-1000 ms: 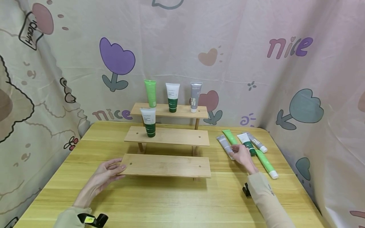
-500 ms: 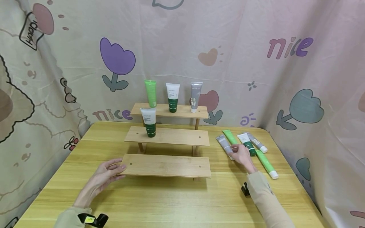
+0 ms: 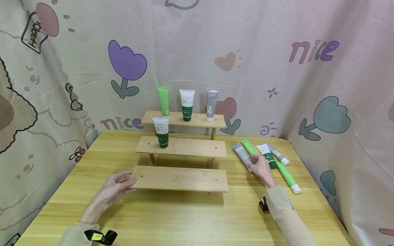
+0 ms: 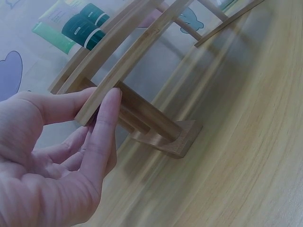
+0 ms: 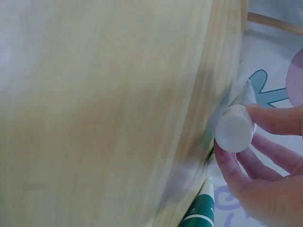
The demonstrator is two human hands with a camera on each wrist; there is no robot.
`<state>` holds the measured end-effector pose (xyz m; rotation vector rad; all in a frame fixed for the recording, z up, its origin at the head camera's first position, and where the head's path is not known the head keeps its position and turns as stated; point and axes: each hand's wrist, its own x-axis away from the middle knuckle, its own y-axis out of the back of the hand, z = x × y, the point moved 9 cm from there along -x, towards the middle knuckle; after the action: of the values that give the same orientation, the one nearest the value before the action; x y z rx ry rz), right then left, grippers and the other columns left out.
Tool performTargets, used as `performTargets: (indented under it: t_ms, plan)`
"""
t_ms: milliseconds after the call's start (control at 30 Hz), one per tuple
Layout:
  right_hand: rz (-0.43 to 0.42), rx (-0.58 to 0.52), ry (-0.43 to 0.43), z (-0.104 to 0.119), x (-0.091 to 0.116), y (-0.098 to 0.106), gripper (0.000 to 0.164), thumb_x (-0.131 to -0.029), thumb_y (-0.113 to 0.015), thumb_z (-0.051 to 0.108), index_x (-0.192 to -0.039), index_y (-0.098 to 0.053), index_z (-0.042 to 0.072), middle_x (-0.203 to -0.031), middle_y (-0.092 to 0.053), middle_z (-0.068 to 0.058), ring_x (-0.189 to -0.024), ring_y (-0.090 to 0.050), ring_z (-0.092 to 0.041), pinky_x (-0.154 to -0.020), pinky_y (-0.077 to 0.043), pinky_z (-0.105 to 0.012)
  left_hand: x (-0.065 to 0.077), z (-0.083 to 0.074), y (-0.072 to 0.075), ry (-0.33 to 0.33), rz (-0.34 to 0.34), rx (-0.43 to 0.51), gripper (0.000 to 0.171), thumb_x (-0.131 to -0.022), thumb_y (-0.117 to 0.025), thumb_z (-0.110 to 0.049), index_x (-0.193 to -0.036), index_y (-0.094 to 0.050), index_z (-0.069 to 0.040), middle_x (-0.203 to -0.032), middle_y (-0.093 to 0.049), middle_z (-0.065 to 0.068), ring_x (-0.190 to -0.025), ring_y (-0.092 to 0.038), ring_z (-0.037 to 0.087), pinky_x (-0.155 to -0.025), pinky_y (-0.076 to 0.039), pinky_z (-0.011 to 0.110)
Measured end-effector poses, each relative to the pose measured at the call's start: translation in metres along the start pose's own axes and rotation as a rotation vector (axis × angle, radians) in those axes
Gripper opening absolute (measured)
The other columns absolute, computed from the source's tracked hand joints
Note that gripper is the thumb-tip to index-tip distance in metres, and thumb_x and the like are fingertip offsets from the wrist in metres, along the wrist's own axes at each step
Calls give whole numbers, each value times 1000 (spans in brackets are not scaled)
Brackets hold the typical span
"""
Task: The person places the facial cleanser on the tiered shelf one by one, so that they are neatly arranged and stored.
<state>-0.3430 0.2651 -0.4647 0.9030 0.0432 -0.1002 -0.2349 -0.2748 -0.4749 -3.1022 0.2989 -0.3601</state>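
Note:
My left hand (image 3: pixel 114 187) pinches the left end of the lowest board of a three-tier wooden stand (image 3: pixel 181 178); in the left wrist view thumb and fingers lie on opposite faces of that board. At the right of the table, my right hand (image 3: pixel 261 168) grips a grey squeeze tube (image 3: pixel 241 152) near its white cap (image 5: pixel 234 128). On the stand's top tier stand a green tube (image 3: pixel 163 100), a white-and-green tube (image 3: pixel 187 105) and a grey tube (image 3: pixel 212 105). Another white-and-green tube (image 3: pixel 161 132) stands at the left of the middle tier.
Around the right hand lie a green tube (image 3: pixel 248 147), a white-and-green tube (image 3: pixel 267 155), a second grey tube (image 3: pixel 278 154) and a long green tube (image 3: pixel 288 178). A printed curtain (image 3: pixel 255 44) hangs behind the wooden table (image 3: pixel 172 222).
The grey tube's far end has shifted slightly up and left in the right hand's grip. The left hand stays on the board, and the standing tubes have not moved.

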Motion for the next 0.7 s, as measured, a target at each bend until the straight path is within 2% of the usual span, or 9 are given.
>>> performTargets:
  t_ms: [333,567,700]
  plan:
    - [-5,-110,-3,8,0,2,52,-82,-67,-1,-132,-58,-12,-124,-65,-32,-110,-67,-45,-98,-58,-52,0,0,0,6,-5,2,76,-100,-62,-11,-154,-13,14,-111,-60,-4,-99,-65,6,-91,-64,27]
    - [4,-216,-20,14,2,1,54,-85,-62,-7,-137,-51,-14,-129,-60,-36,-115,-62,-47,-103,-55,-53,0,0,-1,10,-6,5,76,-100,-62,-10,-154,-14,13,-110,-59,-3,-98,-65,6,-90,-64,27]
    - [20,-265,-25,18,2,0,54,-87,-59,-8,-140,-48,-14,-130,-57,-37,-116,-62,-46,-100,-57,-45,0,0,-1,5,-1,4,76,-101,-62,-11,-154,-13,13,-111,-59,-4,-98,-65,6,-90,-64,27]
